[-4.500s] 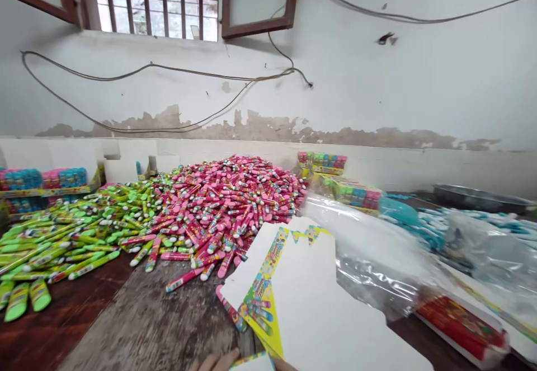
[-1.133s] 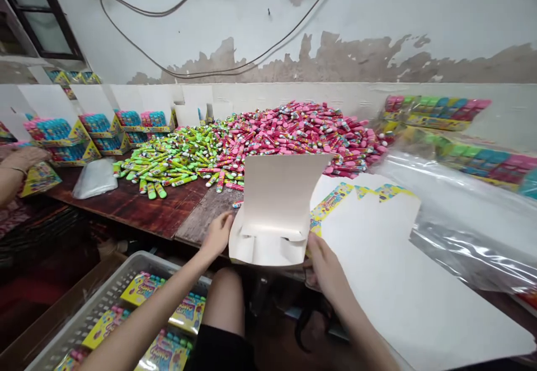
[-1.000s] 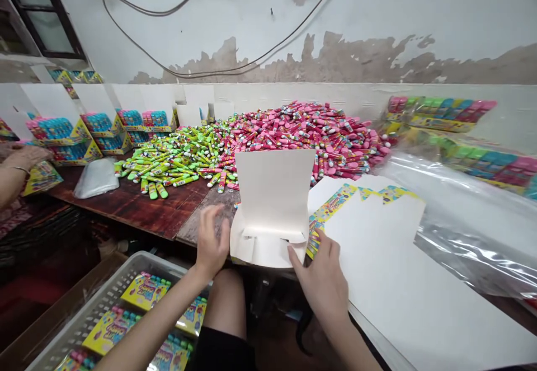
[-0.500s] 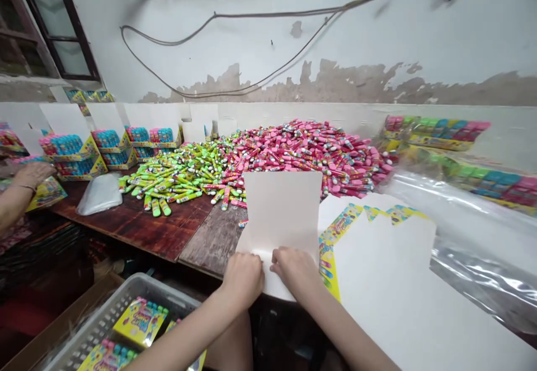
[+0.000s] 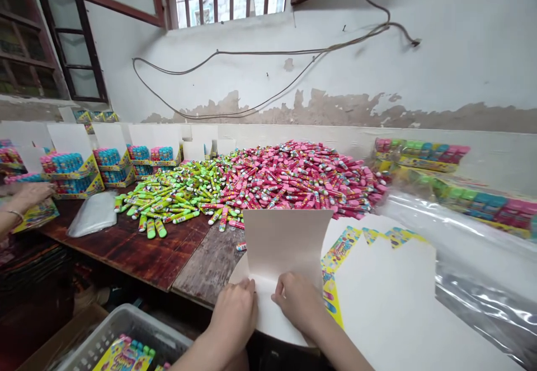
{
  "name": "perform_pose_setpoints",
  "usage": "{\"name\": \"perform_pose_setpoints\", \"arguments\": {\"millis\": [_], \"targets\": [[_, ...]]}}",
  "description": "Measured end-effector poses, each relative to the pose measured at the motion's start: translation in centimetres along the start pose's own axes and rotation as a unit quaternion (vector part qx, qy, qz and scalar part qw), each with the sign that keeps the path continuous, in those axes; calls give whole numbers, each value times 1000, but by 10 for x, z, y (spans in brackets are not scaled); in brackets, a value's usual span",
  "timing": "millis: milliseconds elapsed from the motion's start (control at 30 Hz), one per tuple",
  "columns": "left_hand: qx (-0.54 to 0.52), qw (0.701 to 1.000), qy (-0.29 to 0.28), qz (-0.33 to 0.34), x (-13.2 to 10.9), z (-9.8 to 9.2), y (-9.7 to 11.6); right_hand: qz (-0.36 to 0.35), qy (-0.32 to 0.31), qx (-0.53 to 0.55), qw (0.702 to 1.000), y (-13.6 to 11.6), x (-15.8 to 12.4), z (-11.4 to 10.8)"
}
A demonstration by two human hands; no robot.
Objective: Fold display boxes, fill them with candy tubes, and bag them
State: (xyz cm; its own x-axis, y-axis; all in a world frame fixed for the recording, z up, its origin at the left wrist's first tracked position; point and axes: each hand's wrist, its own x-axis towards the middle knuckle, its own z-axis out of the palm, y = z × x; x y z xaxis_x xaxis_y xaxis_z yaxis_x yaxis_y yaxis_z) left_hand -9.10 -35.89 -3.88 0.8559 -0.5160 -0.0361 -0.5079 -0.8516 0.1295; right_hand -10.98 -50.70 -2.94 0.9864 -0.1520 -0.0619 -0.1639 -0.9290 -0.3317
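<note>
Right now, the person's left hand and right hand are curling closed over the lower edge of a white card box blank, which is standing upright at lower centre, at the near edge of a wooden table. Flat white die-cut cards are lying just right of it, their yellow printed strip too blurred to read. A heap of pink and green tubes is spreading behind, while a co-worker's hand is resting on a printed box at far left.
</note>
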Motion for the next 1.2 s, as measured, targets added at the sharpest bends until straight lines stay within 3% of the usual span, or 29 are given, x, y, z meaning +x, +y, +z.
{"name": "perform_pose_setpoints", "arguments": {"millis": [300,533,700,967,1067,1200], "targets": [[-3,1000,9,-22,-10,-14,-21,-44,-45,35,997,-2,5,3],[-52,996,14,73,-20,-5,-39,-38,-69,34,996,-7,6,6],[-53,995,26,82,-19,-1,-38,-47,-77,32,995,-8,5,4],[1,995,29,94,-24,-2,-33,-36,-31,6,999,-13,2,13],[12,992,38,117,-28,7,-36,-25,-30,-4,999,-8,5,21],[53,981,113,150,-22,35,-43,-24,-22,16,999,18,21,49]]}}
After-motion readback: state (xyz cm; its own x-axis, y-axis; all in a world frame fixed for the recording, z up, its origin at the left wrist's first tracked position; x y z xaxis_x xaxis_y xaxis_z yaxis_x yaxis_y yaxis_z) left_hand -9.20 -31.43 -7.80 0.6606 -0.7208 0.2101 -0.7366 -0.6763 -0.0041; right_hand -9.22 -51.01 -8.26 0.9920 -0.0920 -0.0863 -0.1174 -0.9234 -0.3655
